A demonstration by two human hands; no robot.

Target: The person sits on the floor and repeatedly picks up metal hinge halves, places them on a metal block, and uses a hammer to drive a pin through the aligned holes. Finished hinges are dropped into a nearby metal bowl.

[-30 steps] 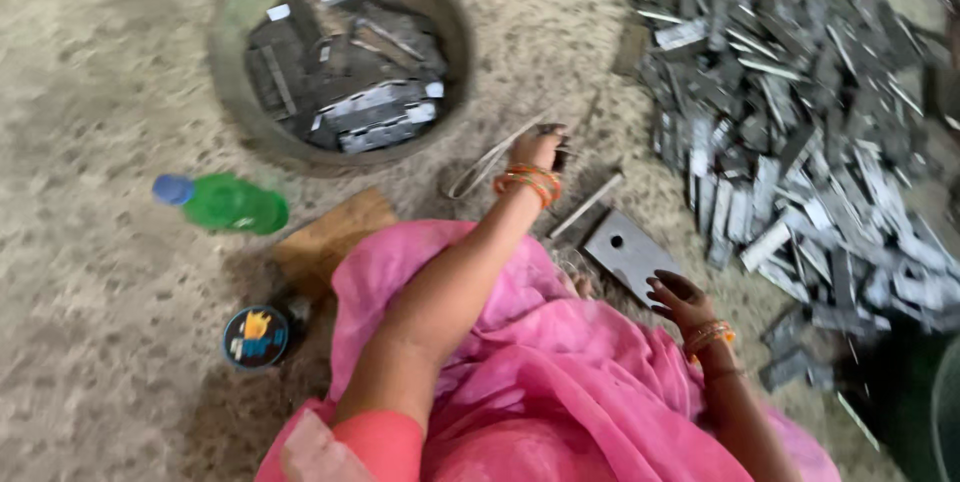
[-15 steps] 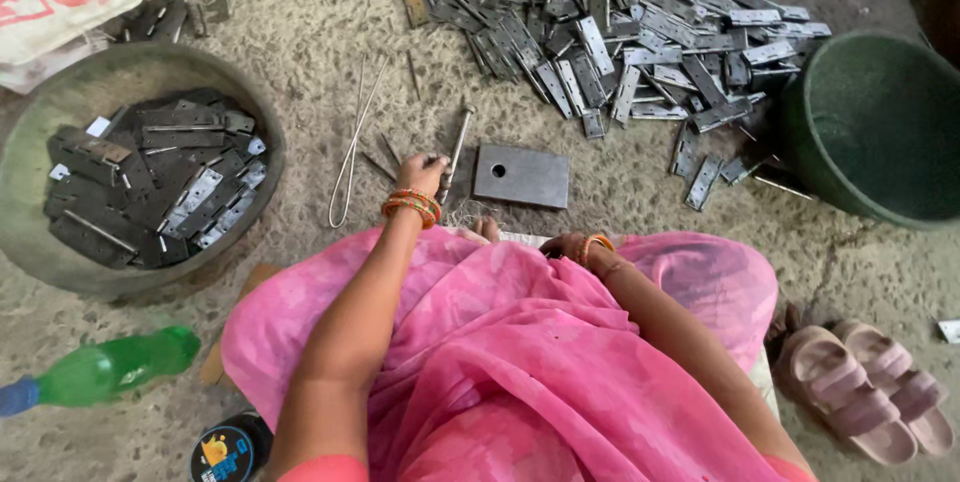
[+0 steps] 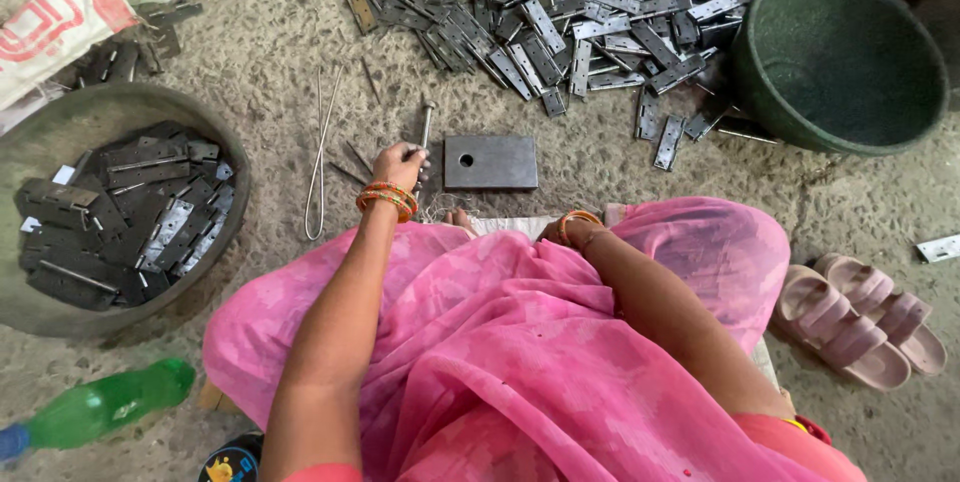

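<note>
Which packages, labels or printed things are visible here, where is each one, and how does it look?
Sack: top left corner, white woven cloth with red print.
Bottle: bottom left, lying on the ground, green plastic with blue cap; no label can be made out.
Round tin: bottom edge beside the left arm, dark with a yellow and blue picture.

Soft, even daylight fills the scene, moderately bright, with no harsh glare. Shadows are faint and short, darkest inside the round grey metal basin at left and the deep green plastic tub at right. The heap of flat grey metal hinges gives dull glints. Focus is sharp centrally; edges bend slightly.
</note>
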